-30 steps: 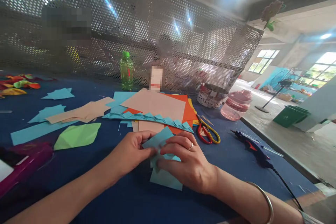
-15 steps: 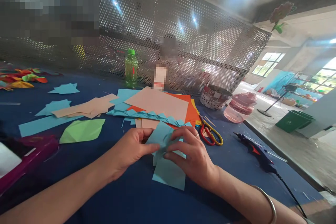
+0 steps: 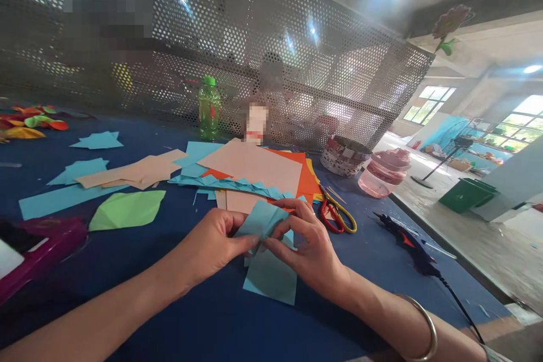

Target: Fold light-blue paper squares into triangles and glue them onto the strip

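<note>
Between the two grips, left hand (image 3: pixel 212 243) and right hand (image 3: pixel 311 251) are pinching the folded blue paper (image 3: pixel 261 219) tight, just above a loose blue sheet (image 3: pixel 271 280) on the surface (image 3: pixel 190 317). Risk: uneven pinching skewing the crease or tearing it.

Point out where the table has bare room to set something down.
Bare table between scissors and glue gun, and between green leaf and left hand. Crowded: paper stack beyond the blue sheet held with the right hand too.
</note>
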The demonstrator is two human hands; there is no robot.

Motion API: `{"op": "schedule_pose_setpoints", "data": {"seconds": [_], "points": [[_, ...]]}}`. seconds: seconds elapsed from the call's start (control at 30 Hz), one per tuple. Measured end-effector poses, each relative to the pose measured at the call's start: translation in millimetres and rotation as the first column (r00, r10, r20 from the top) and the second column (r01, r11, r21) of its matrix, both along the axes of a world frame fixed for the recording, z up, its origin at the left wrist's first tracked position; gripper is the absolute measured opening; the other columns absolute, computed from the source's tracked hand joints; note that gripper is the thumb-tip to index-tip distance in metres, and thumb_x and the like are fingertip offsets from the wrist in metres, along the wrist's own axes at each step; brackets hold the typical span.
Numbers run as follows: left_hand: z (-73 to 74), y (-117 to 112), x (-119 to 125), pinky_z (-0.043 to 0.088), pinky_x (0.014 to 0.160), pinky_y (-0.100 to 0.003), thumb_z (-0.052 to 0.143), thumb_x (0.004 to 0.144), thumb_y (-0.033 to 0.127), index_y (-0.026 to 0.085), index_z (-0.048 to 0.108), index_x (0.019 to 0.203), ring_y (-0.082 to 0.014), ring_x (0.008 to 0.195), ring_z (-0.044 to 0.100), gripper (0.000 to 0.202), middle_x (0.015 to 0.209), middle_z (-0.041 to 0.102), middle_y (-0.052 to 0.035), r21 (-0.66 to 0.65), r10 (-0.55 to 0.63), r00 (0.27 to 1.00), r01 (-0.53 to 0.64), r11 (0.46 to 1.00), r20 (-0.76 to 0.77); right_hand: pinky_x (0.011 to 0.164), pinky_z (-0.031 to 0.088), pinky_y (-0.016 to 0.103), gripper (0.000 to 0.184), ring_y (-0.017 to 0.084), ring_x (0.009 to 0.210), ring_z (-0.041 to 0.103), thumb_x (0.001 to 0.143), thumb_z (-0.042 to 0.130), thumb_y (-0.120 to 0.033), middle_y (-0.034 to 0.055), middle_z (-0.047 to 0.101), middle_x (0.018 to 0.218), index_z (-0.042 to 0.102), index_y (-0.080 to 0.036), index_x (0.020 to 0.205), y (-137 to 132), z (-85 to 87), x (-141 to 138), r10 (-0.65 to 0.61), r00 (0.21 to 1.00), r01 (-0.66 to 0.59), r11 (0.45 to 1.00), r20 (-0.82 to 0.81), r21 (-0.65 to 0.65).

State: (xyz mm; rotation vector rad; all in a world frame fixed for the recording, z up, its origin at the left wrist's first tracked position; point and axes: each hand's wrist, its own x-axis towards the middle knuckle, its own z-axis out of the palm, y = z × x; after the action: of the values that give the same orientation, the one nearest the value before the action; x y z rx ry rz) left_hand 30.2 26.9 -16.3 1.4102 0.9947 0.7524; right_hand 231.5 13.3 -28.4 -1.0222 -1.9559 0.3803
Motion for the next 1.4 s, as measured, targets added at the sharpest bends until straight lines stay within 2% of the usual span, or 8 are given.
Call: {"op": "schedule_pose_setpoints", "data": {"seconds": [0.2, 0.33, 0.67, 0.87, 1.1, 1.33, 1.4], "points": [[-1.8, -0.7, 2.4, 0.047, 0.066, -0.027, 0.069, 0.072, 0.031, 0.020, 0.075, 0.072, -0.0186, 0.068, 0.063, 0.013, 0.070, 0.072, 0.0007, 0.033, -0.009, 0.999, 0.010, 0.999, -0.042, 0.082, 0.047, 0.034, 0.015, 0.019, 0.089, 0.060, 0.080, 0.076, -0.020, 0.0039, 0.064, 0.092, 0.064, -0.020, 0.071, 0.0, -0.2, -1.7, 0.007, 1.000, -0.008, 0.999, 0.014, 0.041], [-1.7, -1.4, 1.9, 0.050, 0.069, -0.028, 0.069, 0.074, 0.032, 0.020, 0.078, 0.080, -0.0198, 0.072, 0.065, 0.016, 0.076, 0.074, 0.0006, 0.023, -0.036, 0.999, 0.036, 0.999, -0.026, 0.076, 0.045, 0.030, 0.019, 0.017, 0.080, 0.056, 0.082, 0.075, -0.022, 0.0008, 0.060, 0.079, 0.062, -0.019, 0.070, -0.2, -1.1, -2.5, 0.007, 1.000, -0.007, 1.000, 0.001, 0.016], [-3.5, -2.6, 1.1, 0.045, 0.064, -0.025, 0.069, 0.077, 0.031, 0.019, 0.075, 0.075, -0.0167, 0.066, 0.060, 0.013, 0.068, 0.069, 0.0023, 0.057, -0.026, 0.999, 0.029, 0.998, -0.047, 0.075, 0.044, 0.031, 0.022, 0.015, 0.075, 0.055, 0.083, 0.072, -0.019, -0.0009, 0.057, 0.073, 0.057, -0.019, 0.067, 0.2, -0.5, -4.0, -0.011, 1.000, 0.011, 1.000, 0.011, 0.019], [-0.2, -5.0, 5.2, 0.047, 0.064, -0.025, 0.076, 0.071, 0.033, 0.019, 0.077, 0.083, -0.0181, 0.069, 0.063, 0.019, 0.074, 0.073, 0.0016, 0.031, -0.009, 1.000, 0.010, 0.999, -0.026, 0.073, 0.046, 0.031, 0.022, 0.016, 0.075, 0.056, 0.082, 0.072, -0.020, -0.0005, 0.059, 0.073, 0.057, -0.021, 0.066, -0.1, -1.4, -4.2, -0.025, 1.000, 0.025, 0.999, 0.012, 0.024], [-0.4, -7.2, 7.8, 0.051, 0.076, -0.027, 0.071, 0.071, 0.026, 0.022, 0.078, 0.096, -0.0238, 0.089, 0.069, 0.026, 0.093, 0.079, 0.0017, 0.061, 0.023, 1.000, -0.023, 0.998, 0.014, 0.072, 0.045, 0.030, 0.022, 0.017, 0.079, 0.057, 0.082, 0.070, -0.018, -0.0003, 0.059, 0.074, 0.056, -0.020, 0.066, -2.6, 0.8, -6.9, -0.023, 1.000, 0.023, 1.000, -0.005, -0.001], [-0.7, -7.0, 7.2, 0.050, 0.073, -0.027, 0.071, 0.070, 0.026, 0.022, 0.079, 0.093, -0.0239, 0.086, 0.068, 0.025, 0.088, 0.078, 0.0014, 0.062, 0.044, 0.999, -0.043, 0.997, -0.023, 0.072, 0.045, 0.030, 0.021, 0.016, 0.078, 0.058, 0.083, 0.069, -0.019, -0.0003, 0.059, 0.075, 0.054, -0.021, 0.068, -3.7, -1.7, -6.3, -0.019, 1.000, 0.019, 1.000, 0.003, -0.007], [-1.4, -6.5, 7.2, 0.051, 0.072, -0.027, 0.072, 0.069, 0.026, 0.021, 0.078, 0.089, -0.0234, 0.083, 0.068, 0.022, 0.084, 0.077, 0.0012, 0.041, 0.051, 0.999, -0.050, 0.998, -0.016, 0.073, 0.046, 0.030, 0.015, 0.016, 0.078, 0.058, 0.081, 0.070, -0.020, 0.0000, 0.061, 0.080, 0.056, -0.021, 0.078, -4.2, -3.9, -6.4, -0.049, 0.999, 0.048, 0.998, -0.019, -0.039]]}}
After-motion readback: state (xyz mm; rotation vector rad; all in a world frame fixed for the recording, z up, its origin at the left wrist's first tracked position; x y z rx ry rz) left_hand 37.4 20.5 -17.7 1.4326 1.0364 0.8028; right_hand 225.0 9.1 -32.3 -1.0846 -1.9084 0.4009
